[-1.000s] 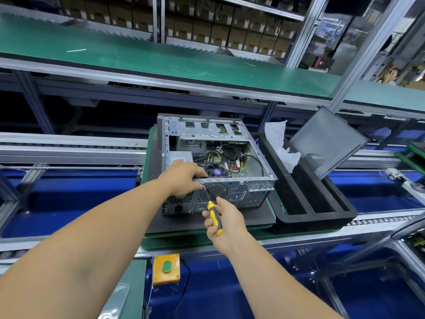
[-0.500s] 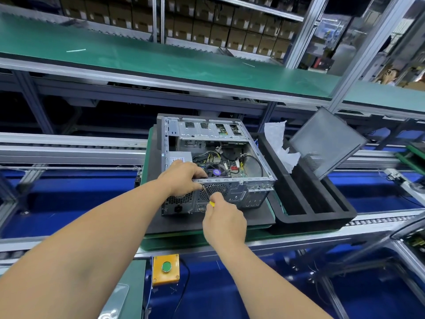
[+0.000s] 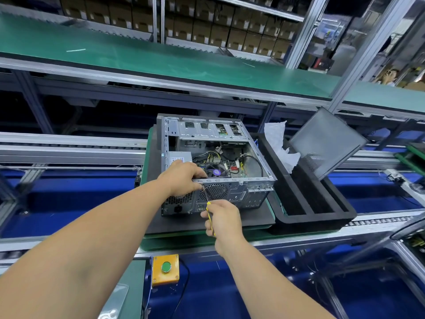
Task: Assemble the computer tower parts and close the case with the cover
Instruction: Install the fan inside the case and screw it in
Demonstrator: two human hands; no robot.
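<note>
Item: computer tower (image 3: 216, 166), lying on its side with the open face up, on a dark pallet (image 3: 253, 217) on the conveyor surface; rear panel with fan grille toward the person. Drive cage, cables and cooler fan visible inside.

Item: cover (image 3: 326, 141), grey panel, leaning tilted in a black foam tray (image 3: 317, 217) just right of the tower; not yet fitted. White plastic wrap (image 3: 279, 143) sits in the same tray.

Item: left hand (image 3: 184, 178), draped over the top rear edge of the tower, fingers curled at the upper left of the fan grille, steadying the frame; whether they pinch a screw cannot be told.

Item: right hand (image 3: 222, 218), fingers clamped round the yellow handle of a screwdriver (image 3: 208, 203); the shaft runs up-left to the rear panel beside the left fingertips.

Item: yellow button box (image 3: 166, 268), green push-button, on the near rail.

Step in hand, as judged: driving a screw at the rear panel, likely securing an internal part. Assembly stands partway.

Next move calls for: keeping the tip seated square and the frame steady, then setting the tool down and fetching the cover.
</note>
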